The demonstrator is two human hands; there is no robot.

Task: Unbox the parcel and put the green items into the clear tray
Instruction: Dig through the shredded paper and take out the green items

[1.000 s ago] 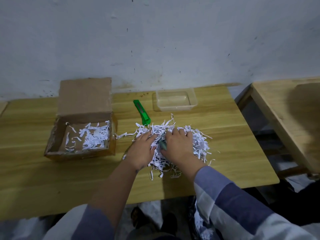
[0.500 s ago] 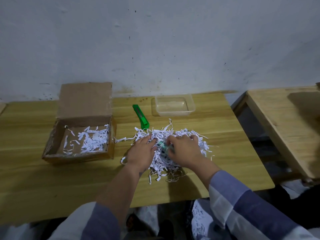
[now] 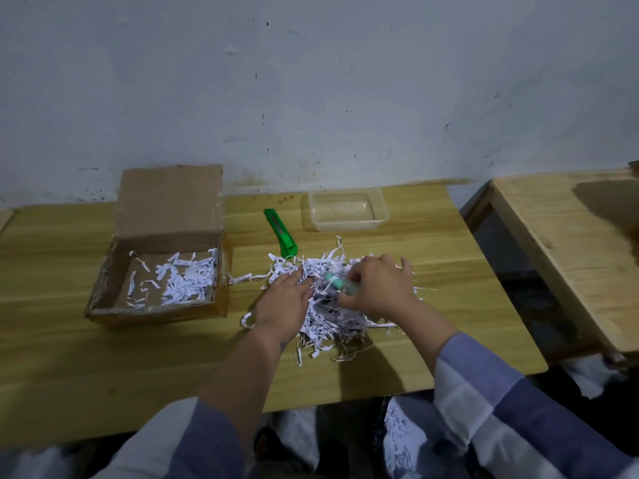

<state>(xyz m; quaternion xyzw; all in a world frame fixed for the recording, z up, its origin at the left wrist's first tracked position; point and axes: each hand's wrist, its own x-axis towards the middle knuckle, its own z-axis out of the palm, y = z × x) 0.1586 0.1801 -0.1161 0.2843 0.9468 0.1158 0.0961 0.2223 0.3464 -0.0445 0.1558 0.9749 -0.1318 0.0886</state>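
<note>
A pile of white shredded paper [image 3: 325, 319] lies on the wooden table [image 3: 69, 357]. My right hand [image 3: 375, 288] is shut on a small pale green item [image 3: 334, 280] that pokes out to the left of its fingers, just above the pile. My left hand [image 3: 285, 300] lies flat on the left part of the shreds, fingers spread. The clear tray [image 3: 345, 223] stands behind the pile near the wall, with nothing visible in it. The opened cardboard box [image 3: 103, 299] sits at the left, flap up, with some shreds inside.
A green utility knife [image 3: 281, 235] lies between the box and the tray, just behind the pile. A second wooden table [image 3: 567, 254] stands to the right across a gap. The table's front edge is close to my body.
My right hand has closed on the pale green item and lifted it a little out of the shreds. My left hand stays on the pile.
</note>
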